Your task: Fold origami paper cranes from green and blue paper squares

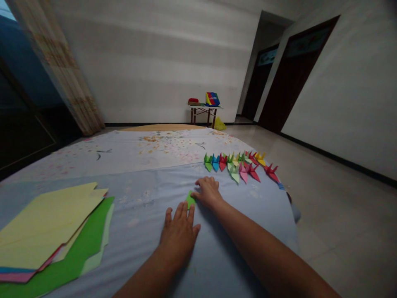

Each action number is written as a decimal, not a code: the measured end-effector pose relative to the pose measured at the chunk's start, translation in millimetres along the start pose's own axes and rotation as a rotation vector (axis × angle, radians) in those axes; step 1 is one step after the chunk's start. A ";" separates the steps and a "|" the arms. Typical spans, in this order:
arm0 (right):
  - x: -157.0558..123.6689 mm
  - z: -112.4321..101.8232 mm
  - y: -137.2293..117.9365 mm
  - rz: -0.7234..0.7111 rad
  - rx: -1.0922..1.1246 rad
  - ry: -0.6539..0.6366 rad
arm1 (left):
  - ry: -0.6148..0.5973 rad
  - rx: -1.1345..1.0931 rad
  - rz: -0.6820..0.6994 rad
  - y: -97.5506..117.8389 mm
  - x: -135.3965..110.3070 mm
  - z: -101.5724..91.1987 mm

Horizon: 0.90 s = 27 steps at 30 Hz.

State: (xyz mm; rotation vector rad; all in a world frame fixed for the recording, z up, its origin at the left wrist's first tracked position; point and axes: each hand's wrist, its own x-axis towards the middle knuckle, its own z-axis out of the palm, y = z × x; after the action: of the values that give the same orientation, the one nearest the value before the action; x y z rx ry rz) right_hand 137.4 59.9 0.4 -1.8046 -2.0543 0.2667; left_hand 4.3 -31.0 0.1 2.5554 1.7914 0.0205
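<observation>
A small folded piece of green paper (pixel 190 200) lies flat on the blue tablecloth, between my two hands. My left hand (pixel 180 227) rests palm down with its fingers spread, the fingertips touching the paper's near edge. From the right, my right hand (pixel 208 192) reaches in with its thumb on the paper's right side and its other fingers stretched out over the cloth. Beyond my right hand stand several folded paper cranes, among them a pink crane (pixel 243 172) and a blue crane (pixel 215 162).
At the left lies a stack of coloured paper sheets (pixel 49 223), yellow on top with green beneath. A floral cloth (pixel 124 151) covers the table's far part. The table's right edge drops to a tiled floor (pixel 335 207). A small side table (pixel 204 108) stands against the wall.
</observation>
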 end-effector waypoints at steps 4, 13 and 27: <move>-7.2 -2.7 -0.4 -0.035 0.048 -0.005 | -0.050 0.015 0.000 2.8 -2.8 -3.8; -16.1 4.2 2.0 0.004 0.077 -0.021 | -0.094 0.024 0.011 1.7 -5.4 -8.8; -23.4 4.2 6.0 -0.083 0.054 0.049 | 0.124 -0.140 0.036 -14.7 1.6 -16.6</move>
State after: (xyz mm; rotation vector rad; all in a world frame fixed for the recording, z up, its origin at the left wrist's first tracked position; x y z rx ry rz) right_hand 143.4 38.4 -9.5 -1.6729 -2.0623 0.2499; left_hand -9.3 -24.3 16.3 2.5384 1.7153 0.3007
